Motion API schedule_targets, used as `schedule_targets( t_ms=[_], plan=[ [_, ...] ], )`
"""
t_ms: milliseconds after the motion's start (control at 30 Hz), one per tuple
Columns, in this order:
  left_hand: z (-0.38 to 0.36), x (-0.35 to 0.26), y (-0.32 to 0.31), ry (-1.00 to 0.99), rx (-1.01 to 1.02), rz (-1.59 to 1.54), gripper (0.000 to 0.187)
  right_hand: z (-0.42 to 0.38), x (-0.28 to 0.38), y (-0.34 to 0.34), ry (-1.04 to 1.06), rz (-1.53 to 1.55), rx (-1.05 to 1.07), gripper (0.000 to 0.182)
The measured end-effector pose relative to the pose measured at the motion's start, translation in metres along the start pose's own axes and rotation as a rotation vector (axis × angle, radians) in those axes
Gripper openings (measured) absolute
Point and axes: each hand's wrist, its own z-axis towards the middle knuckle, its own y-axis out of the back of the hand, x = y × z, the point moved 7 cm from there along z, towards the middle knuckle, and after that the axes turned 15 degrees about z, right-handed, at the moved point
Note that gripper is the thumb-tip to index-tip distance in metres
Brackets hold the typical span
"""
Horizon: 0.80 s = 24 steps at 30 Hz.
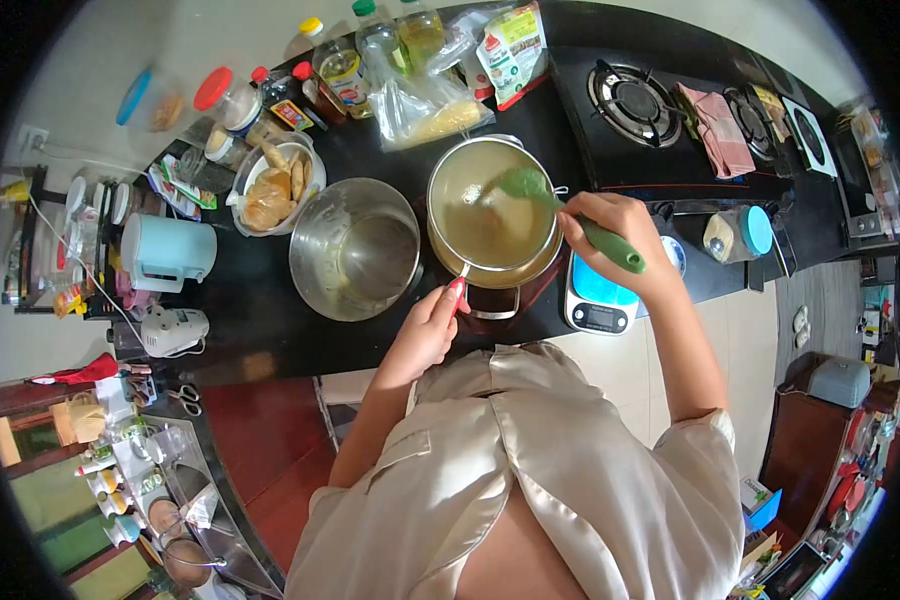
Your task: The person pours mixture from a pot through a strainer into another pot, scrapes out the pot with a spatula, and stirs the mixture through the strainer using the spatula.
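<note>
A round strainer (492,245) with cloudy, pale liquid in it rests over a metal pot (515,278). My left hand (432,330) is closed around the strainer's red handle at the pot's front. From the right, my right hand (615,235) grips the handle of a green spatula (610,245), whose head is inside the strainer over the liquid. Left of the pot stands a large steel bowl (355,250) with a little liquid residue at its bottom. To the right, a kitchen scale (600,317) with a blue top sits partly under my right forearm.
A white bowl of brownish pieces (275,190), a light-blue jug (170,250) and a hand mixer (173,330) are at left. Bottles (340,75) and bags (425,110) line the back. A gas stove (635,105) with a pink cloth (717,130) and a blue-lidded jar (738,235) are at right.
</note>
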Motion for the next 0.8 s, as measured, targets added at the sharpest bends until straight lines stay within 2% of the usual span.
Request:
schedule_targets(
  t_ms=[67,133,200,267,300,333,433,600,667,800],
  plan=[
    [0.002,-0.006,0.001,-0.018,-0.035,0.024,0.031,-0.006,-0.004,-0.008,0.075,-0.143,-0.072,0.018],
    [0.003,-0.007,-0.001,-0.050,-0.086,-0.004,0.031,-0.024,0.002,-0.027,0.094,-0.085,-0.154,0.021],
    [0.007,-0.005,-0.008,-0.053,-0.107,-0.006,0.031,-0.035,-0.014,-0.040,-0.113,0.244,-0.332,0.027],
    [0.007,-0.006,-0.010,-0.054,-0.120,0.001,0.031,-0.041,-0.040,-0.042,-0.495,0.811,-0.469,0.039],
    [0.006,-0.008,-0.011,-0.036,-0.097,-0.021,0.031,-0.042,-0.060,-0.045,-0.576,1.030,-0.600,0.043],
    [0.006,-0.010,-0.010,-0.023,-0.077,-0.042,0.031,-0.044,-0.076,-0.045,-0.639,1.217,-0.730,0.040],
    [0.005,-0.013,-0.010,-0.042,0.007,-0.134,0.032,-0.052,-0.109,-0.036,-0.645,1.608,-0.870,0.034],
    [0.000,-0.007,-0.004,-0.005,0.139,-0.329,0.033,-0.077,-0.130,-0.010,-0.627,1.889,-0.826,0.032],
    [-0.006,-0.007,-0.003,0.017,0.267,-0.448,0.034,-0.084,-0.129,0.007,-0.556,1.890,-0.892,0.032],
    [-0.021,-0.009,0.005,0.035,0.354,-0.476,0.033,-0.097,-0.144,0.033,-0.396,1.782,-0.965,0.032]
  ],
)
